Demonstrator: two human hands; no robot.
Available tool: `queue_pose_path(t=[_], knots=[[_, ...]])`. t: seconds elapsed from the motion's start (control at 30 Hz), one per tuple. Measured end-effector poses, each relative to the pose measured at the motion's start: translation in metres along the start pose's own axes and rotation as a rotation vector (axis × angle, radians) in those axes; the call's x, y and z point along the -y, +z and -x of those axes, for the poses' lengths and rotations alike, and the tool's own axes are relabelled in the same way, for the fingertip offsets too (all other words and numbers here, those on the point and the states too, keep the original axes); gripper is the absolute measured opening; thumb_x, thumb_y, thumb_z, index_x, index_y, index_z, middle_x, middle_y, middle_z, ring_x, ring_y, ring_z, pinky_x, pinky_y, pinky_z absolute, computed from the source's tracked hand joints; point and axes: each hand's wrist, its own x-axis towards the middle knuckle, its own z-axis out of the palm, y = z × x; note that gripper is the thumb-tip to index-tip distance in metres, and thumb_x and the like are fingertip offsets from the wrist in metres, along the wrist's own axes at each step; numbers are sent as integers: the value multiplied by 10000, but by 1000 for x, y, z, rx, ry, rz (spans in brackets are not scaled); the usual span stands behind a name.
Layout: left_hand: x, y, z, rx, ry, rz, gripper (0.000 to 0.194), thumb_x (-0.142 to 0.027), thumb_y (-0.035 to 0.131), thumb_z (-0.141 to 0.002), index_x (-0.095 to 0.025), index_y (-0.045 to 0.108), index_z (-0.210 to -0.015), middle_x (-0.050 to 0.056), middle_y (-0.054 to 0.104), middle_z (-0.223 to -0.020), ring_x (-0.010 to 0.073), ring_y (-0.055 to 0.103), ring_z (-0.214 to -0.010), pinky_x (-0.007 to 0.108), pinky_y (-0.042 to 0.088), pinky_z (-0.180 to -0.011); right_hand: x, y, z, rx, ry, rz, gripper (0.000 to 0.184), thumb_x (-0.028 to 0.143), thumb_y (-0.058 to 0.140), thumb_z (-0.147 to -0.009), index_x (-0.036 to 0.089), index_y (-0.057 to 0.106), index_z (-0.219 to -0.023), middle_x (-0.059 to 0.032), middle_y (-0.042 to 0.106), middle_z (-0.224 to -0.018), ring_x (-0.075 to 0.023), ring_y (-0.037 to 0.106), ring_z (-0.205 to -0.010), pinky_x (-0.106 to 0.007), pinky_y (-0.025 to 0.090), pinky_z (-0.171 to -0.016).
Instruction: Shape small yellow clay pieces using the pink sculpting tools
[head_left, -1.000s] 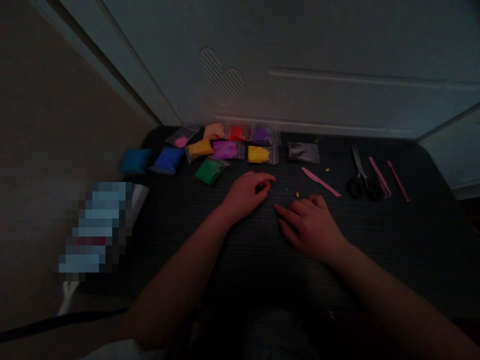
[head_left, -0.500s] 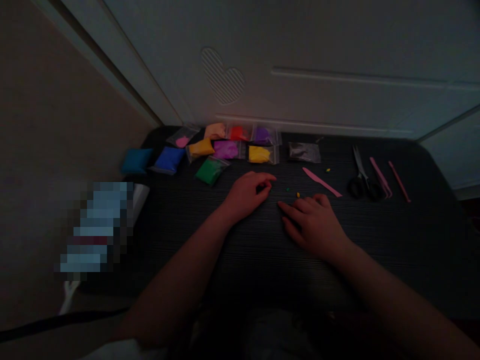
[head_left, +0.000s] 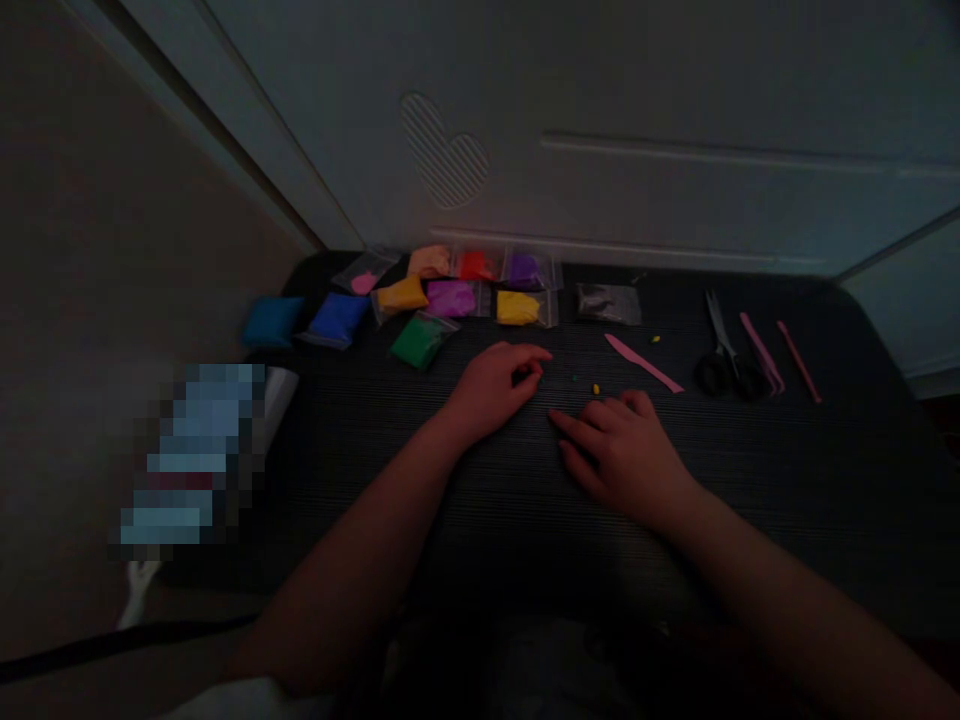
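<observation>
My left hand (head_left: 495, 385) rests on the dark table (head_left: 750, 480), fingers curled with thumb and forefinger pinched together; what they hold is too small and dark to name. My right hand (head_left: 619, 445) lies palm down beside it, fingers stretched flat toward the left. Just beyond the fingertips lie a tiny yellow clay bit (head_left: 596, 389) and a tiny green bit (head_left: 575, 378). A pink plastic modelling knife (head_left: 643, 363) lies past the right hand.
Several small bags of coloured clay line the table's far left: teal (head_left: 271, 320), blue (head_left: 337, 317), green (head_left: 418, 341), yellow (head_left: 517, 307), a dark one (head_left: 609, 302). Black scissors (head_left: 724, 350) and two pink tools (head_left: 780, 355) lie at the right. A white door stands behind.
My right hand slid slightly forward half a second ago and has drawn back a little; the left hand has stayed in place.
</observation>
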Motion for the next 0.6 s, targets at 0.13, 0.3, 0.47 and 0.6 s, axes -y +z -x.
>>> queue_pose_path(t=[0.13,0.3,0.47,0.6], knots=[[0,0,0,-9,5,-2,295,-128,479,-740,-212,561,-1012,-2,604,-844,128,535,-804,267,422,-741,0,1,0,-12,-10,-6,353,307,395,-826,212,513,-1144,-53,569,-802,-190,466,-767,-373,207,-779],[0,0,0,-2,2,-1,309,-112,488,-724,-207,561,-1008,-6,605,-839,129,535,-808,267,424,-746,-5,1,-1,-22,54,9,356,306,386,-831,197,505,-1148,-67,584,-881,-203,479,-812,-371,213,-780],[0,0,0,-2,-4,2,305,-113,485,-724,-210,564,-1002,-6,605,-838,130,538,-807,269,427,-747,-9,-1,0,-47,74,-13,354,302,393,-831,191,507,-1147,-72,588,-887,-195,494,-821,-358,222,-779],[0,0,0,-3,4,-2,311,-111,485,-720,-207,563,-1005,-8,608,-839,127,537,-806,266,425,-753,-10,-1,0,-45,61,-8,343,300,394,-830,196,520,-1132,-69,587,-880,-192,495,-809,-357,220,-774]])
